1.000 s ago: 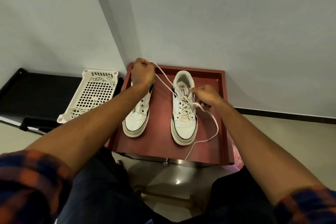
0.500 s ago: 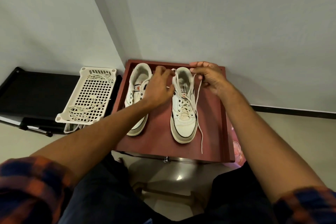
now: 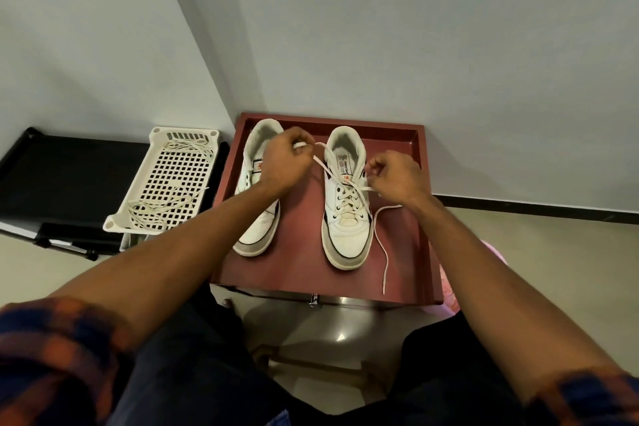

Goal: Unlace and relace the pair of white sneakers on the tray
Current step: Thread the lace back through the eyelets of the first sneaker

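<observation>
Two white sneakers stand side by side on a dark red tray [image 3: 301,263], toes toward me. The right sneaker [image 3: 347,214] is laced through its eyelets. My left hand [image 3: 285,162] hovers over the gap between the shoes and pinches one end of its white lace [image 3: 320,162], pulled up and to the left. My right hand [image 3: 396,180], just right of that shoe, pinches the other lace end, whose tail trails down across the tray to the front rim. The left sneaker [image 3: 257,235] is partly hidden under my left forearm; no lace shows on it.
A white perforated plastic basket [image 3: 169,180] holding a loose white lace sits left of the tray on a black surface [image 3: 69,169]. Grey walls meet in a corner behind the tray. My knees and a pale floor lie below the tray's front edge.
Both hands have dropped from the shoe's collar and spread apart, left hand to the left, right hand lower right, drawing the two lace ends taut across the top eyelets.
</observation>
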Demonstrator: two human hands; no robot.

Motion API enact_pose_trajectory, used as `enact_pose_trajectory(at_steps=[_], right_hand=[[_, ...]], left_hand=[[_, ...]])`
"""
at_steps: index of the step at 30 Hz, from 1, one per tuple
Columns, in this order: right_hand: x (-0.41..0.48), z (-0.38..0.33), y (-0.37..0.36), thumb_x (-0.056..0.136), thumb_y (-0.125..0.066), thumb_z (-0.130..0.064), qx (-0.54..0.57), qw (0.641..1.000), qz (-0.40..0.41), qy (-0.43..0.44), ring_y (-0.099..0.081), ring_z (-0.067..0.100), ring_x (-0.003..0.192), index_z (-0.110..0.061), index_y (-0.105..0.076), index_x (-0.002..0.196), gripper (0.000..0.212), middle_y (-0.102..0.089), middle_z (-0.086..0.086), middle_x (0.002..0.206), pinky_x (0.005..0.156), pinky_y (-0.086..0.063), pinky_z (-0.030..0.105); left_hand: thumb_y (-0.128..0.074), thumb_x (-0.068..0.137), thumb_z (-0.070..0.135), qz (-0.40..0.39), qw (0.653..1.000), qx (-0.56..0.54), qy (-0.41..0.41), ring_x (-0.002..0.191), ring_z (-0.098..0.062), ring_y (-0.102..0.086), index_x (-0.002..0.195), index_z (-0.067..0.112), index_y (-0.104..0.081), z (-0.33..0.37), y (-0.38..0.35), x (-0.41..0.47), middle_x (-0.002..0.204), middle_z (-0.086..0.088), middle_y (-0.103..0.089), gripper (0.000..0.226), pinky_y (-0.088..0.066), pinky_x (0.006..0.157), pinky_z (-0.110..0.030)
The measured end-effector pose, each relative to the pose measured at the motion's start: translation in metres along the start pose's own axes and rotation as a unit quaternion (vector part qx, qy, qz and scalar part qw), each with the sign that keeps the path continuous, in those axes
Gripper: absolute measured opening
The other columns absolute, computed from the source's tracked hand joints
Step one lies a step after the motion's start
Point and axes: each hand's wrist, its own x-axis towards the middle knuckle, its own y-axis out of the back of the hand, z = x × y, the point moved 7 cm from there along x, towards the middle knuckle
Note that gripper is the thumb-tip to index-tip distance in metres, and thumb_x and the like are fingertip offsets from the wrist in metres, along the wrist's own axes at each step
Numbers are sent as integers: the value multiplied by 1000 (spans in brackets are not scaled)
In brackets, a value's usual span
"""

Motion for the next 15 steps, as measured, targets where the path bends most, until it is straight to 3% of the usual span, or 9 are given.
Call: enact_pose_trajectory(at_steps=[3,7,15], right_hand=[[-5,-19,0,79,-69,-9,26,998,28,40,-62,7,75,-25,-74,80,17,-64,-15,76,71,-50,25],[-8,-26,-9,80,-71,-8,36,998,-11,59,-57,-4,67,-25,-76,82,17,-63,-18,68,61,-39,18],[-13,-27,-17,85,-69,-10,21,997,-27,67,-62,-3,70,-28,-79,88,20,-71,-19,78,78,-56,30]], left_hand=[[-57,78,13,86,992,-76,59,68,-4,-62,88,20,-70,-13,35,4,79,10,-67,18,-52,69,-25],[-58,76,15,182,965,-136,132,61,-10,-54,84,24,-67,-31,71,7,67,2,-58,15,-53,68,-34],[-53,78,12,274,932,-144,189,70,-18,-64,81,31,-64,-48,116,1,71,7,-62,23,-57,76,-41]])
